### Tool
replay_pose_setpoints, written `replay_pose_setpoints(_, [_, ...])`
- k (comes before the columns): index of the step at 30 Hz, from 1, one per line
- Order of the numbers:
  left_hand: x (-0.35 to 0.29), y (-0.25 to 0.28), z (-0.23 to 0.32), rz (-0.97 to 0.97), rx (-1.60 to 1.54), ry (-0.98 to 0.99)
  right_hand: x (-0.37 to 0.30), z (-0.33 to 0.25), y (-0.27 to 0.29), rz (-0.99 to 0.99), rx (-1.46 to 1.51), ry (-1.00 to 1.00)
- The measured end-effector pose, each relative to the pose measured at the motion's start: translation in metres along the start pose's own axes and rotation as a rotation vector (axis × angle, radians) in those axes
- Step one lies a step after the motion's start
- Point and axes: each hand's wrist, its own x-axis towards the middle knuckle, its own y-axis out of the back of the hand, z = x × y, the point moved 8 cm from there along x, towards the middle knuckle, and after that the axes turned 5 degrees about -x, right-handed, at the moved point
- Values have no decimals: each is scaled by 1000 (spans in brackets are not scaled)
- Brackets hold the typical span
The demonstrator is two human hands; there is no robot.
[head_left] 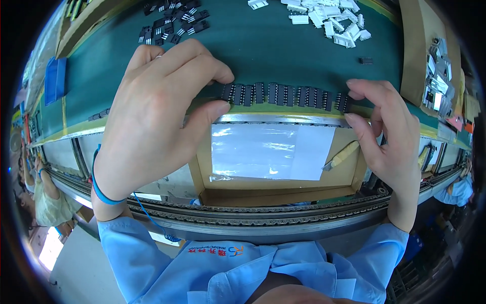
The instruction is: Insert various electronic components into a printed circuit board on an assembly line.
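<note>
Head view: a row of black chips (273,95) lies along the near edge of the green mat (253,50), just above the metal edge (283,118), with small gaps in it. The left hand (157,109) is at the row's left end, thumb and forefinger parted, one below and one above the end chip; whether they touch it, I cannot tell. The right hand (387,121) flanks the other end the same way, its thumb and forefinger spread; contact there is unclear too.

Farther back on the mat are a heap of black parts (159,23) with metal legs at left, a heap of white parts (318,19) at right, and a lone chip (365,61) in front of the white heap. A blue bin (54,81) stands at the left. On the right, a carton (412,50) holds metal parts (438,76).

Below the metal edge, an open box (278,195) holds a clear bag (253,152), a white sheet (316,152) and a cutter (348,154) with a pale handle. A chain rail (263,214) crosses in front of the box.

The left hand and wrist hide part of the mat and metal edge. A blue strap (101,188) circles that wrist, its cord (147,212) hanging over the rail. Co-workers show at both rims.

The blue shirt (136,263) bears red lettering beside an orange-and-blue emblem on the chest. Any marks on the chips are too small to read.
</note>
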Motion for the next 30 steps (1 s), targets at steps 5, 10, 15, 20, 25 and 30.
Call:
replay_pose_setpoints(5, [-2,-3,3,39,-11,-43,0,-2,2,3,-21,30])
replay_pose_setpoints(10, [-1,-2,3,29,-4,-49,5,18,22,69,-117,-103])
replay_pose_setpoints(15, [-6,12,2,56,48,-10,14,29,13,139,-225,-159])
replay_pose_setpoints(20, [-18,43,-27,141,162,54,16,32,6,149,-222,-149])
replay_pose_setpoints(25, [-26,49,-40,154,222,111,15,34,7,163,-316,-57])
replay_pose_setpoints(30, [-25,32,-31,93,200,62,12,32,7,140,-322,-123])
